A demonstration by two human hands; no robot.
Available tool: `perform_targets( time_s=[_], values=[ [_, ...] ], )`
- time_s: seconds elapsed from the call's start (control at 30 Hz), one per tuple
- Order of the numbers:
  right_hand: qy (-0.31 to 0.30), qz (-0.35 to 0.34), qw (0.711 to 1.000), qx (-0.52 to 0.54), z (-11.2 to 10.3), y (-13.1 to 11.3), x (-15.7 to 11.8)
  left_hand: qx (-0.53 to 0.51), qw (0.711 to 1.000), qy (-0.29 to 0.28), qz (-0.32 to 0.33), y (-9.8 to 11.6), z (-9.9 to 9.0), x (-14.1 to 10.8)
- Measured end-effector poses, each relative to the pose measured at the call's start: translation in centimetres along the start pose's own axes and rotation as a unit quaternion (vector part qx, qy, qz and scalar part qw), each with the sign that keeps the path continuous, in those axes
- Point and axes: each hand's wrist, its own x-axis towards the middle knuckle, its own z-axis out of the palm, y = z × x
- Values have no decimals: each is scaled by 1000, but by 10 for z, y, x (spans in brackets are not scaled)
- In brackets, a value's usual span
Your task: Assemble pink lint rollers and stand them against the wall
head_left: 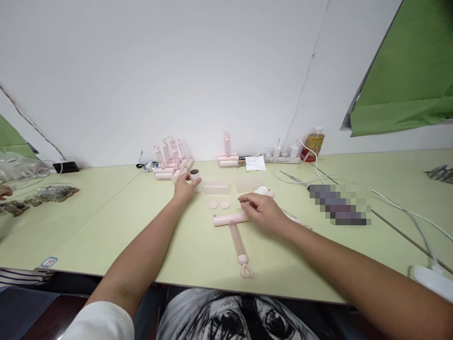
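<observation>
My left hand [184,190] is closed around a small white roll [197,185] standing upright, its brown core showing at the top. My right hand [264,211] hovers by the right end of a pink T-shaped lint roller handle [239,241], thumb and fingers slightly apart and nothing visible between them. That handle lies with its heart-shaped loop towards me. Two pink round caps [219,205] lie beyond its crossbar. Farther back are two clear pinkish covers, a left cover [216,189] and a right cover [247,183]. Another white roll [262,190] is partly hidden behind my right hand.
Several pink lint rollers [173,163] stand grouped by the wall, with one more roller [227,151] to their right. A power strip [283,159], scissors [293,177], a bottle [313,144] and white cables sit at the right. Another person's hand [4,191] shows far left.
</observation>
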Motion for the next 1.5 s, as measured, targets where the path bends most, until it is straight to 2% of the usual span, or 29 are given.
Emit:
perform_targets(
  time_s=[0.1,0.2,0.27,0.3,0.33,0.37,0.43,0.5,0.57,0.63,0.7,0.77,0.83,0.9,1.0,1.13,1.23,1.4,1.5],
  values=[
    [10,-19,996,-84,-6,12,7,15,1000,-3,-13,3,-1,-1],
    [-21,-15,989,-142,-9,23,11,34,997,68,-30,12,-4,-3],
    [-36,-17,986,-160,-10,28,12,50,992,116,-10,23,-8,-8],
    [-40,-22,985,-164,-10,29,13,55,992,114,13,30,-10,-12],
    [-43,-28,985,-164,-10,31,13,55,994,91,40,39,-11,-18],
    [-45,-34,985,-161,-10,32,14,50,996,35,71,48,-11,-26],
    [-46,-40,986,-155,-11,34,15,38,980,-140,137,65,-9,-47],
    [-41,-35,988,-148,-11,34,15,50,931,-307,189,80,-5,-69],
    [-20,-14,990,-136,-11,33,15,76,888,-398,216,89,0,-88],
    [16,16,993,-113,-12,27,14,79,872,-433,214,92,4,-98],
    [65,37,995,-68,-13,19,12,64,872,-443,200,91,4,-97],
    [116,44,992,-10,-13,9,9,41,885,-426,183,88,1,-90],
    [137,50,988,45,-12,1,6,13,911,-380,161,85,-3,-81],
    [103,62,989,91,-10,-3,3,-36,928,-349,127,84,-5,-75],
    [11,60,993,98,-4,-6,-1,-143,921,-359,51,86,-5,-74],
    [-88,40,995,39,-3,-7,-3,-261,887,-379,-35,92,-7,-77],
    [-120,23,991,49,-5,-7,-3,-342,832,-434,-56,93,-14,-76],
    [-167,-11,983,70,-6,-1,-3,-312,742,-589,-72,89,-22,-73],
    [-204,-15,977,58,-5,3,-3,-294,703,-645,-62,85,-22,-73]
  ],
)
